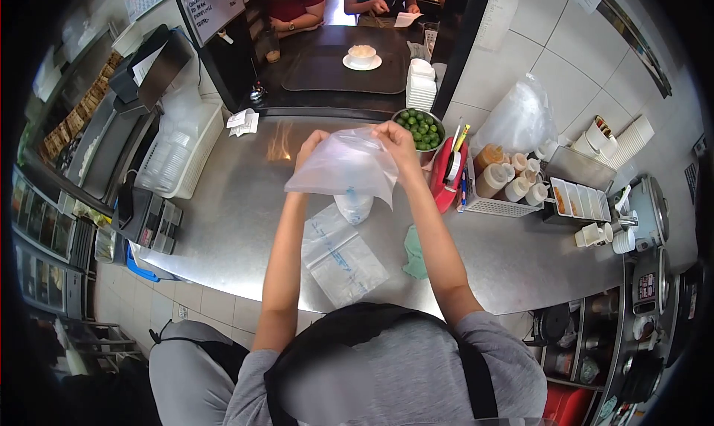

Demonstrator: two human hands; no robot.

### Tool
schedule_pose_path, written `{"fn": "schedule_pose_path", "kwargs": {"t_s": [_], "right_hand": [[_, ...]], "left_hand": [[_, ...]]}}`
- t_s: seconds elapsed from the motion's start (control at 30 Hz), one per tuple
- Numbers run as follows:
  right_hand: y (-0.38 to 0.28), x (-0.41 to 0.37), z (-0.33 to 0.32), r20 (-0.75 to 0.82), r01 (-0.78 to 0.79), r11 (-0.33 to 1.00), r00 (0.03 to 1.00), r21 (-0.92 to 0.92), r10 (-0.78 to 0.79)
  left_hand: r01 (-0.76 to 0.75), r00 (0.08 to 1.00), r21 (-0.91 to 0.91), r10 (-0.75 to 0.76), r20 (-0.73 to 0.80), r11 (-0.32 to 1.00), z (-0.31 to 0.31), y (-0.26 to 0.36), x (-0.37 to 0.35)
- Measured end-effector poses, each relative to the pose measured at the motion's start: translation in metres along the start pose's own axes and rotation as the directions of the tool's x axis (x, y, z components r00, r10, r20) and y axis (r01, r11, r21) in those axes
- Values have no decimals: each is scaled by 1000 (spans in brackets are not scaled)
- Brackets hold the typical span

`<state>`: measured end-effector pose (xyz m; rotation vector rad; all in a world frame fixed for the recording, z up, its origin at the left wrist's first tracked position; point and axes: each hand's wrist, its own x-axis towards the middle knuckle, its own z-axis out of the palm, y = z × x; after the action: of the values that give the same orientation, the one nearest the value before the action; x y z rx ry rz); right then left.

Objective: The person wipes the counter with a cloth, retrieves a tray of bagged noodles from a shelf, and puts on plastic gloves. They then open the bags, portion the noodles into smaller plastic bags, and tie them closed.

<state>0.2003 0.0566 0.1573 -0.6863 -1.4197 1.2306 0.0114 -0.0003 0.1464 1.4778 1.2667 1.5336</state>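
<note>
Both my hands hold up a translucent plastic bag (338, 166) above the steel counter. My left hand (307, 149) grips its left side, partly hidden behind the film. The fingers of my right hand (399, 145) pinch the top right edge. Beneath the bag stands a whitish container with blue marks (355, 207), its upper part covered by the film. Closer to my body lies a flat clear plastic bag with blue print (346, 266). A crumpled green cloth (416, 253) rests beside my right forearm.
A bowl of green limes (420, 132), a red tape dispenser (446, 175) and a basket of sauce bottles (506, 184) stand to the right. Left is a white basket of plastic containers (195, 158). Beyond the hatch, a tray (320, 73) carries a bowl; two people are behind it.
</note>
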Motion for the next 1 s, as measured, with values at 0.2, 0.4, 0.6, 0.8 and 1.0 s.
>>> {"fn": "schedule_pose_path", "kwargs": {"t_s": [0.2,0.4,0.6,0.8,1.0], "right_hand": [[23,-31,1,71,-250,959,968,132,242],[110,-36,-5,8,-78,788,994,-611,105],[133,-41,-10,52,21,743,998,-669,18],[61,-60,-22,3,-213,930,975,-301,224],[-147,-98,-45,-166,458,875,861,-155,-480]], "left_hand": [[410,908,-289,-416,41,865,11,-18,-24],[457,885,219,-415,-213,862,32,-62,-53],[136,956,655,76,-284,743,47,-55,-66],[-159,979,781,197,47,603,-6,-30,-74],[-386,871,327,458,-180,863,-41,177,-128]]}}
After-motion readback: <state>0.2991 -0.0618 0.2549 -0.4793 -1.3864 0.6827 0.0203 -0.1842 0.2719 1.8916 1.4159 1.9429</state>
